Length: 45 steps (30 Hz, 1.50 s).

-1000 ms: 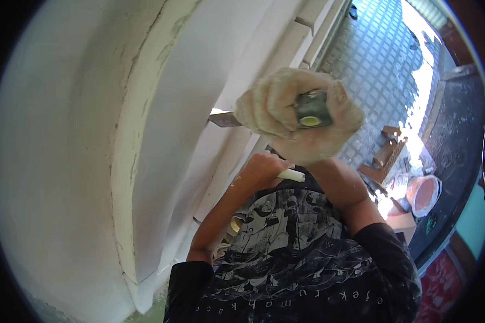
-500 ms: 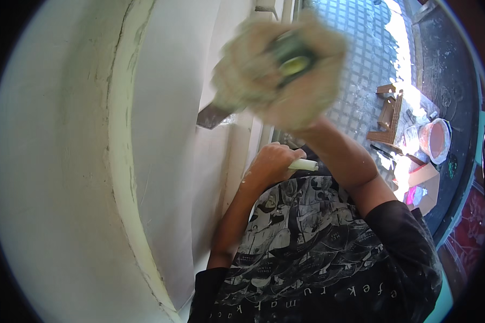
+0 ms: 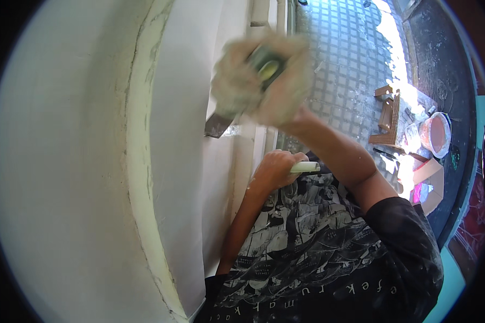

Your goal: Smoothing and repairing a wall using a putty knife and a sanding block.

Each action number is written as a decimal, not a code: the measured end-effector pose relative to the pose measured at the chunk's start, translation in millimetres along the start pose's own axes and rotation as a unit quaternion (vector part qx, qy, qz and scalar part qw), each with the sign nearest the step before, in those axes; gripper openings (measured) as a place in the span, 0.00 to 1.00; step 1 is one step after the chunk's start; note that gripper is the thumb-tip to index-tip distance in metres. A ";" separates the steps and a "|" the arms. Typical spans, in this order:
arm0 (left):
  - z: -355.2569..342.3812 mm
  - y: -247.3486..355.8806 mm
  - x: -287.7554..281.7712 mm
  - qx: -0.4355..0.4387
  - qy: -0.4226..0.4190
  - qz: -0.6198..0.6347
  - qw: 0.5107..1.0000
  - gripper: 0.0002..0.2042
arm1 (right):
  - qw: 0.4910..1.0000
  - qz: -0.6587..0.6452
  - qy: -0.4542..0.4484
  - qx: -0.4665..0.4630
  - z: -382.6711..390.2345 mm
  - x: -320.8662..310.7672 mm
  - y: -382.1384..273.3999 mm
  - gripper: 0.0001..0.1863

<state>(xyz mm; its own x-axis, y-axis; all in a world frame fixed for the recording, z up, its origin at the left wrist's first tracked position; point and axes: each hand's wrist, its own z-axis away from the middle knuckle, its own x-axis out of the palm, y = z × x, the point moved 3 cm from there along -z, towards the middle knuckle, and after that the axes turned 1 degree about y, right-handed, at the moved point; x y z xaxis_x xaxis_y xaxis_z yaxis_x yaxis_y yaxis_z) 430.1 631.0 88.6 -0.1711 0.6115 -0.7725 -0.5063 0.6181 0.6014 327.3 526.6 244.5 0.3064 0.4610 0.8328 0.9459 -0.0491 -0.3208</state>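
Note:
My right hand [image 3: 264,81], smeared by motion and coated in pale dust, is closed around the dark handle of a putty knife. The handle's end shows a yellow-green spot. From the fist the putty knife's blade [image 3: 219,125] points down and left, at the pale wall [image 3: 180,107]; whether it touches cannot be told. Lower down, close to my shirt, my left hand [image 3: 279,168] is wrapped round a pale, rod-like handle [image 3: 305,167]. The far end of whatever it belongs to is hidden behind my fingers.
A cracked, yellowish raised strip [image 3: 140,140] runs down the wall at the left. At right, a brown stool [image 3: 385,116] stands on the paved floor [image 3: 342,75], beside a reddish, mess-covered bucket [image 3: 436,133] and an open cardboard box [image 3: 434,188].
My right hand has moved left, toward the wall, with the putty knife still in it. The whole view has shifted slightly, and my left hand keeps its hold.

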 end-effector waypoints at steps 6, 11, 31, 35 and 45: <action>0.7 -0.8 3.9 -0.019 0.020 0.008 1.000 0.12 | 0.997 0.042 0.036 -0.057 27.0 -9.4 -5.1 0.33; 1.7 -7.0 12.4 -0.003 0.025 0.005 1.000 0.15 | 0.975 0.155 0.154 -0.045 50.7 -31.7 25.6 0.33; 0.0 -8.6 6.2 -0.047 -0.010 -0.014 0.999 0.13 | 0.999 0.003 0.034 -0.036 32.5 -39.2 22.1 0.27; 2.0 -9.5 7.9 -0.009 0.030 0.013 0.999 0.13 | 0.959 0.281 0.022 -0.005 48.1 -33.8 37.7 0.26; 6.9 -12.0 7.9 -0.024 0.032 0.007 0.999 0.15 | 0.958 0.280 0.043 0.034 47.4 -37.2 40.5 0.26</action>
<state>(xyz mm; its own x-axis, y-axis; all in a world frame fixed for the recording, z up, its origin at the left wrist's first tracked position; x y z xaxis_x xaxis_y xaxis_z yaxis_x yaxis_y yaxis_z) 440.7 631.9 76.7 -0.2313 0.5864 -0.7763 -0.5424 0.5847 0.6033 349.2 549.4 179.1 0.7751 0.3039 0.5540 0.6214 -0.2083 -0.7553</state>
